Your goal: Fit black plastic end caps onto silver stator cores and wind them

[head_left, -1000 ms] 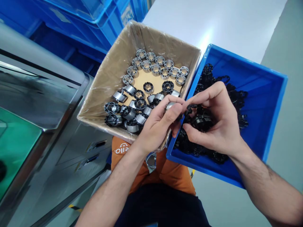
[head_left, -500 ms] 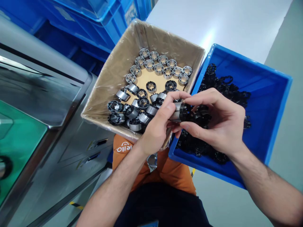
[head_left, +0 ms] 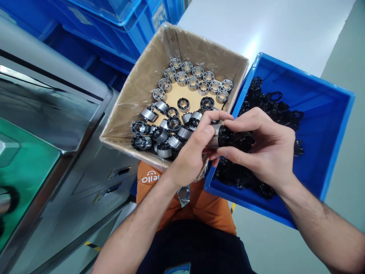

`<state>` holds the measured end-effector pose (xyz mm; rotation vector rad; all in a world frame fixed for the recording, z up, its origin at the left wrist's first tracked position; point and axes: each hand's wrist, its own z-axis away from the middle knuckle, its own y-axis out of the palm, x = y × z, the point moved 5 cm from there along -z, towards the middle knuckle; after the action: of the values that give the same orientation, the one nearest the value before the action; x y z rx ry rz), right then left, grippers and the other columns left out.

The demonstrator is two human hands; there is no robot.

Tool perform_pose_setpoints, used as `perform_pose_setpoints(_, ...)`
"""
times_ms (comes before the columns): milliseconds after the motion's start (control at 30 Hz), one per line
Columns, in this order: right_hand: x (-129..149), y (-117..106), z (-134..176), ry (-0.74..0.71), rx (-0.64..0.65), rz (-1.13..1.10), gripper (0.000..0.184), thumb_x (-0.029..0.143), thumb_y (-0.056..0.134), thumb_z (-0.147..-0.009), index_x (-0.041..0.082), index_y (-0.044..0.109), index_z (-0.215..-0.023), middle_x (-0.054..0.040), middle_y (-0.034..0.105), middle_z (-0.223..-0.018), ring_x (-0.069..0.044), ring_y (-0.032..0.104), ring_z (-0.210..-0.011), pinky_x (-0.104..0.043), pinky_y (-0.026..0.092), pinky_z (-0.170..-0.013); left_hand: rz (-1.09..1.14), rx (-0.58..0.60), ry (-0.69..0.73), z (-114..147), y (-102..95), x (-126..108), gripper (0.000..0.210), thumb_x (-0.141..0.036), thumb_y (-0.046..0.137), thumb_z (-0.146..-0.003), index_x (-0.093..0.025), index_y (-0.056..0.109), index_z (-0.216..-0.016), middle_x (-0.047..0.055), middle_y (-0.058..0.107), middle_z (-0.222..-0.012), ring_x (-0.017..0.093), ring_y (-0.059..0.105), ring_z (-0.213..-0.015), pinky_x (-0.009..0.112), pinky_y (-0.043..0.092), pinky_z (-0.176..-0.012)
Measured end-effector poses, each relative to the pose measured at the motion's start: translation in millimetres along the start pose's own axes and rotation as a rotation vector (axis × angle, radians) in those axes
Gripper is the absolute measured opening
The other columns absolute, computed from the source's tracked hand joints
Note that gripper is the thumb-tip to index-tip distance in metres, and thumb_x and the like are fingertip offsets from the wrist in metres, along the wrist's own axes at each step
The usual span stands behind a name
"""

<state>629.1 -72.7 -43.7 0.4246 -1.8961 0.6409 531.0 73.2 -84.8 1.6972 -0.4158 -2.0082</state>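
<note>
My left hand is closed around a silvery ring-shaped metal core, which lies on its side in the grip. At the core's right end sits a black slotted plastic ring. Thumb and fingers of my right hand pinch this black ring from above and below. Whether the ring is fully seated on the core I cannot tell. Below and left, a plastic-lined cardboard box holds bare metal cores in rows and several cores with black rings in a loose heap.
A blue bin with many loose black plastic rings stands under my right hand. Stacked blue crates are at the upper left. A metal machine with a green surface borders the left side. A white table lies behind.
My fingers have barely moved; the right hand still pinches the black ring at the core's end. The whole view has shifted very slightly.
</note>
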Motion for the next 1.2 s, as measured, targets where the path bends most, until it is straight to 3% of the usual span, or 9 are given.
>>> perform_pose_setpoints(267, 7, -11, -8, -0.042, 0.106, 0.119, 0.034, 0.040, 0.110, -0.099, 0.043, 0.098, -0.131, -0.0020, 0.089, -0.105, -0.026, 0.081, -0.088, -0.049, 0.072, -0.085, -0.145, 0.052, 0.110, 4, -5.9, -5, 0.048, -0.059, 0.086, -0.117, -0.034, 0.065, -0.152, 0.003, 0.077, -0.109, 0.019, 0.075, -0.077, 0.033, 0.063, -0.066)
perform_pose_setpoints(367, 1, -24, -14, 0.009, 0.054, 0.051, 0.018, 0.039, 0.103, -0.107, 0.036, 0.097, -0.124, -0.0005, 0.090, -0.105, -0.017, 0.075, -0.071, -0.038, 0.064, -0.066, -0.407, -0.137, 0.274, -7, -31.8, -29, 0.037, -0.052, 0.084, -0.117, -0.030, 0.066, -0.141, 0.005, 0.076, -0.113, 0.021, 0.072, -0.084, 0.036, 0.064, -0.073)
perform_pose_setpoints(467, -15, -28, -15, 0.111, 0.005, -0.031, 0.028, 0.043, 0.096, -0.114, 0.035, 0.087, -0.139, 0.0011, 0.085, -0.110, -0.010, 0.061, -0.057, -0.031, 0.047, -0.046, -0.903, -0.306, 0.358, -34, -62.5, -55, 0.040, -0.046, 0.091, -0.108, -0.028, 0.068, -0.135, 0.009, 0.075, -0.123, 0.030, 0.073, -0.106, 0.051, 0.067, -0.109)
perform_pose_setpoints(567, -33, -21, -14, 0.175, 0.057, -0.062, 0.033, 0.048, 0.093, -0.115, 0.033, 0.076, -0.139, 0.0004, 0.085, -0.113, -0.010, 0.063, -0.064, -0.026, 0.048, -0.049, -1.241, -0.216, 0.295, -70, -81.2, -67, 0.040, -0.051, 0.085, -0.107, -0.025, 0.070, -0.134, 0.016, 0.075, -0.132, 0.043, 0.072, -0.130, 0.071, 0.052, -0.135)
perform_pose_setpoints(700, -43, -18, -14, 0.171, 0.085, 0.011, 0.018, 0.035, 0.093, -0.111, 0.029, 0.078, -0.119, 0.0015, 0.084, -0.107, -0.011, 0.064, -0.067, -0.026, 0.048, -0.052, -1.458, -0.191, 0.116, -94, -107.0, -81, 0.065, -0.069, 0.082, -0.109, -0.017, 0.072, -0.147, 0.021, 0.073, -0.147, 0.051, 0.061, -0.152, 0.080, 0.042, -0.144)
perform_pose_setpoints(900, -41, -20, -18, 0.146, 0.147, -0.039, 0.018, 0.032, 0.100, -0.103, 0.029, 0.094, -0.120, 0.0045, 0.082, -0.088, -0.012, 0.069, -0.059, -0.029, 0.057, -0.056, -1.507, -0.596, 0.090, -108, -169.2, -106, 0.052, -0.068, 0.099, -0.090, -0.027, 0.068, -0.084, 0.007, 0.061, -0.091, 0.041, 0.057, -0.139, 0.075, 0.024, -0.150)
perform_pose_setpoints(1000, -39, -19, -19, 0.144, 0.167, -0.106, 0.020, 0.031, 0.105, -0.099, 0.028, 0.098, -0.117, 0.0047, 0.080, -0.079, -0.011, 0.066, -0.054, -0.027, 0.053, -0.050, -1.547, -0.530, 0.028, -121, -179.1, -100, 0.060, -0.081, 0.094, -0.089, -0.031, 0.065, -0.073, 0.008, 0.050, -0.083, 0.038, 0.053, -0.135, 0.071, 0.024, -0.147)
perform_pose_setpoints(1100, -33, -15, -20, 0.150, 0.187, -0.231, 0.021, 0.027, 0.107, -0.094, 0.026, 0.100, -0.115, -0.0006, 0.089, -0.093, -0.015, 0.081, -0.067, -0.027, 0.067, -0.059, -1.608, -0.471, -0.039, -122, -173.9, -100, 0.069, -0.097, 0.082, -0.089, -0.033, 0.063, -0.070, 0.009, 0.045, -0.085, 0.036, 0.051, -0.130, 0.068, 0.028, -0.144)
perform_pose_setpoints(1200, -26, -13, -20, 0.165, 0.218, -0.314, 0.024, 0.022, 0.104, -0.094, 0.027, 0.102, -0.117, -0.0017, 0.092, -0.096, -0.018, 0.090, -0.080, -0.029, 0.075, -0.071, -1.560, -0.470, -0.051, -107, -163.0, -108, 0.063, -0.090, 0.083, -0.091, -0.032, 0.067, -0.074, 0.009, 0.049, -0.088, 0.035, 0.052, -0.133, 0.067, 0.029, -0.147)
